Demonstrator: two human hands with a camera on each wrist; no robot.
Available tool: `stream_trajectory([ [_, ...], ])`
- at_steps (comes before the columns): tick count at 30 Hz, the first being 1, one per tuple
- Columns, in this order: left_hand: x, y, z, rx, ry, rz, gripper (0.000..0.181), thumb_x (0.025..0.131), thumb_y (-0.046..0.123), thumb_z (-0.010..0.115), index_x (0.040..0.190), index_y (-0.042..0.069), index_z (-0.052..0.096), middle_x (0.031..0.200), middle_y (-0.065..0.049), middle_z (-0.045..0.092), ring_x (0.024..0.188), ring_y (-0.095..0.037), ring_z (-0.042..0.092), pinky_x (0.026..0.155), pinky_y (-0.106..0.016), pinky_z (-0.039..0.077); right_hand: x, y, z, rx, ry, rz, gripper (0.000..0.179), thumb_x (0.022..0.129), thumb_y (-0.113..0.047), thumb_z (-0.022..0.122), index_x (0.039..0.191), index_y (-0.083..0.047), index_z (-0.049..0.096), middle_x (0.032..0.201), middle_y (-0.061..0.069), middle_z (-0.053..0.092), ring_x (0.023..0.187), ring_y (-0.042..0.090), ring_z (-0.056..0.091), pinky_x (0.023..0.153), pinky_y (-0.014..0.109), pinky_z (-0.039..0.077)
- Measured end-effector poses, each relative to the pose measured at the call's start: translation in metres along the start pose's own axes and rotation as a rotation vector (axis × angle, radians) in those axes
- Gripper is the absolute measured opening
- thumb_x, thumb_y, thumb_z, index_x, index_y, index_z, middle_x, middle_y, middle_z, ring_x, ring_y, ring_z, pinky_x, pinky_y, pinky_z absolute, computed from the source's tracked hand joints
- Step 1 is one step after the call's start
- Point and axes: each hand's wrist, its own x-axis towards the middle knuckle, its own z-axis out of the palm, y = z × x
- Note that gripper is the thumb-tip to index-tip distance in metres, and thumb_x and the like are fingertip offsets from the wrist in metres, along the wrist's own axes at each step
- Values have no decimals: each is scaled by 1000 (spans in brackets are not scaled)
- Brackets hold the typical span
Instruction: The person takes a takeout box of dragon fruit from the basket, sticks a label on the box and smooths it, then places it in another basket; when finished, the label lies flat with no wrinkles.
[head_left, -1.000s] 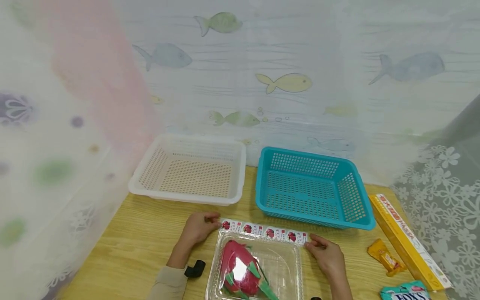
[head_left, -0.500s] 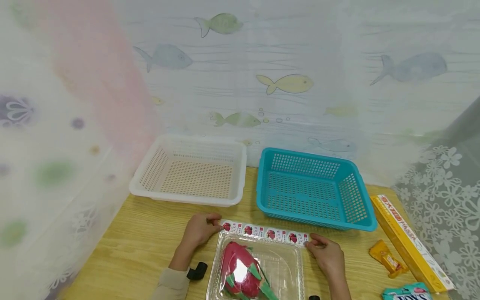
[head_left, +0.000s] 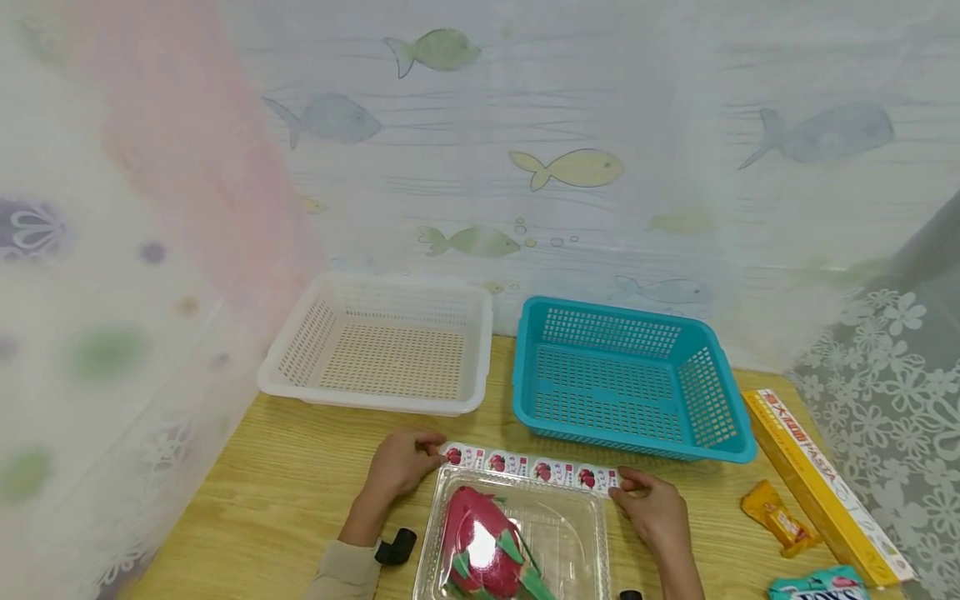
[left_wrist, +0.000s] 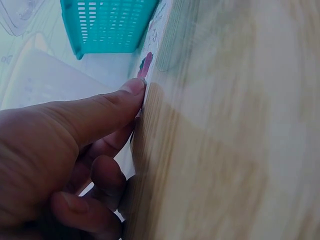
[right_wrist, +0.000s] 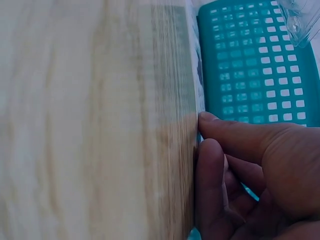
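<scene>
A strip of printed stickers with red fruit pictures (head_left: pixel 531 469) lies stretched across the table, along the far edge of a clear plastic clamshell box (head_left: pixel 567 533). Inside the box is a pink dragon fruit with green scales (head_left: pixel 480 533). My left hand (head_left: pixel 399 468) pinches the strip's left end between thumb and finger; the left wrist view shows the thumb (left_wrist: pixel 131 90) on its printed face. At the right end, my right hand (head_left: pixel 654 510) pinches the strip the same way, and the right wrist view has its thumb (right_wrist: pixel 212 120) at the strip's edge, low over the wooden table (right_wrist: pixel 75 125).
Behind the strip stand a white basket (head_left: pixel 375 398) and a teal basket (head_left: pixel 630 446). To the right lie a long yellow pasta box (head_left: pixel 828 492), an orange wrapped snack (head_left: pixel 782 518) and a green Fox's packet (head_left: pixel 821 583). A fish-patterned curtain (head_left: pixel 480 125) hangs behind.
</scene>
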Motion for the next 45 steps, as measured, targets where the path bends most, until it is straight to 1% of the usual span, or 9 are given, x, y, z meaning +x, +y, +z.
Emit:
stream_trajectory([
  [7,1,0,0,-12,-11,-7,15,82,17,85,96,19,81,75,13,66,68,-5,53,67,-25,46,1,-1,0,-10,-17,-15,41,89,-16,76,126,1,70,101,9,73,66,8,67,60,25,46],
  [12,1,-2,1,-17,-26,-15,12,83,16,84,94,20,79,75,12,65,69,-6,53,69,-27,46,2,-1,1,-19,-24,-14,37,89,-17,77,122,-1,73,97,6,72,65,8,65,61,25,44],
  [16,1,-3,1,-24,-31,-23,11,84,15,84,93,19,79,75,12,66,71,-7,54,71,-28,47,2,0,2,-11,-30,-5,37,89,-17,77,122,0,72,98,6,72,66,9,64,60,26,44],
  [20,0,-3,2,-42,-32,-29,11,84,15,84,92,19,78,75,11,66,70,-7,54,70,-28,47,2,1,1,-23,-33,-6,36,90,-18,77,121,-1,72,101,8,71,68,10,64,64,27,45],
  [25,-1,-4,2,-62,-32,-36,10,85,16,83,93,18,78,77,10,66,67,-8,52,67,-26,45,1,3,1,-32,-30,-13,32,89,-19,77,116,-3,72,100,5,69,68,10,63,67,28,43],
  [31,0,-6,0,-72,-37,-43,9,86,18,83,93,18,78,78,8,67,65,-8,49,65,-25,43,1,0,1,-19,-28,-17,29,89,-19,77,113,-5,71,103,7,68,68,11,60,66,29,42],
  [38,2,-7,0,-130,-49,-95,7,86,20,82,90,20,76,77,8,65,60,-9,47,60,-24,40,0,1,1,-46,-13,-25,29,88,-20,77,112,-6,70,109,12,72,78,13,58,69,30,40],
  [42,3,-7,-1,-172,-49,-101,6,87,18,81,89,20,76,77,7,65,54,-8,44,55,-24,37,1,2,2,-58,-6,-28,29,87,-21,78,112,-7,70,110,12,73,84,14,60,72,30,41],
  [45,2,-7,-1,-193,-48,-92,6,88,18,81,89,19,76,79,7,66,50,-7,43,52,-23,36,1,2,1,-70,-4,-27,30,88,-22,78,112,-7,70,110,11,74,85,14,60,73,30,41],
])
